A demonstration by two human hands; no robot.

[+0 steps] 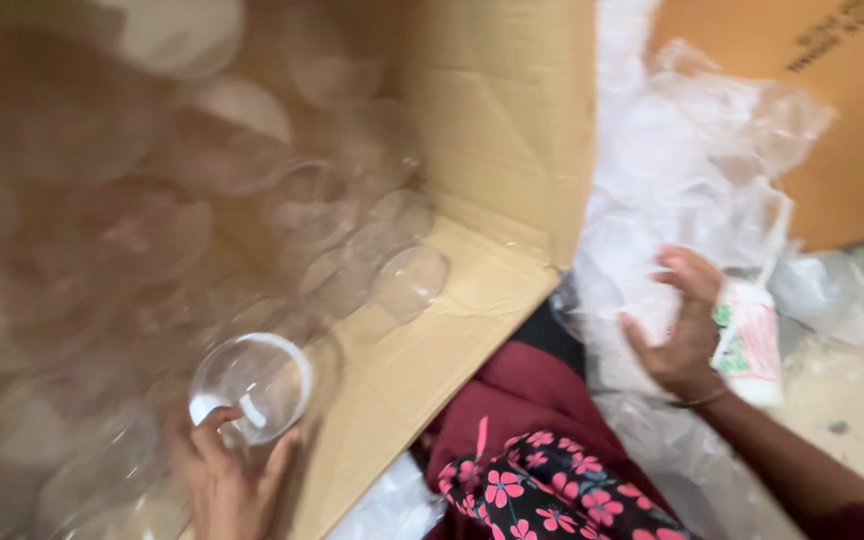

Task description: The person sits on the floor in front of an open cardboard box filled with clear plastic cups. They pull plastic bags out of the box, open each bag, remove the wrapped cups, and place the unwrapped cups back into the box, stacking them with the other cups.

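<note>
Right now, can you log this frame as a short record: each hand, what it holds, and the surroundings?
left hand: fingers grip a clear dome lid
right hand: holds a white printed cup amid clear plastic wrap
cardboard box: open, many more clear lids inside, blurred
lap: maroon cloth, floral fabric
image quality: motion blur on the left

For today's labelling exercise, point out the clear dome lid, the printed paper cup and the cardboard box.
clear dome lid (252,380), head view, its domed middle
printed paper cup (749,345), head view, its side wall
cardboard box (497,120), head view, its inner wall
</note>
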